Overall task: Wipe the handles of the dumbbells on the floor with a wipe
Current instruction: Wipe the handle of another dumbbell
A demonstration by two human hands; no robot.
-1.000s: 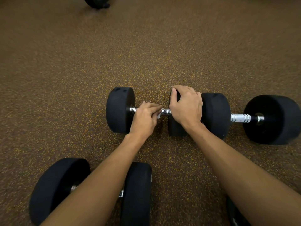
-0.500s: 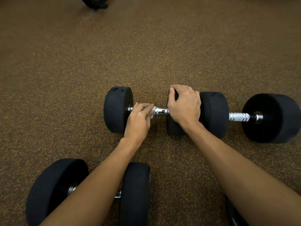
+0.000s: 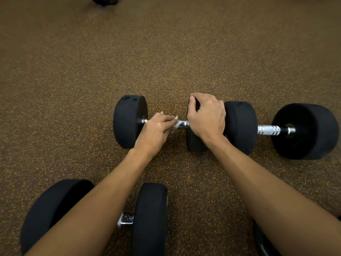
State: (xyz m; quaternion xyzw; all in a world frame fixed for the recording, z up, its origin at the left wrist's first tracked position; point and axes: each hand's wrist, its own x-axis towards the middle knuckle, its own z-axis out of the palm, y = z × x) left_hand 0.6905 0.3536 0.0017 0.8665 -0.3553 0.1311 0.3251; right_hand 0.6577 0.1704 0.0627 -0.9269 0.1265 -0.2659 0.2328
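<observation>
Left hand [image 3: 156, 132] gripping a white wipe [image 3: 175, 124] around the centre dumbbell's handle [image 3: 182, 124], right hand [image 3: 206, 117] curled over its right weight [image 3: 193, 143], speckled floor [image 3: 166, 52]

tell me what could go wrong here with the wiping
1. The round head might roll if the right hand gripping it eases off.
2. The left hand holds only a small wipe, so the bare handle stretch beside the head could get missed.
</observation>
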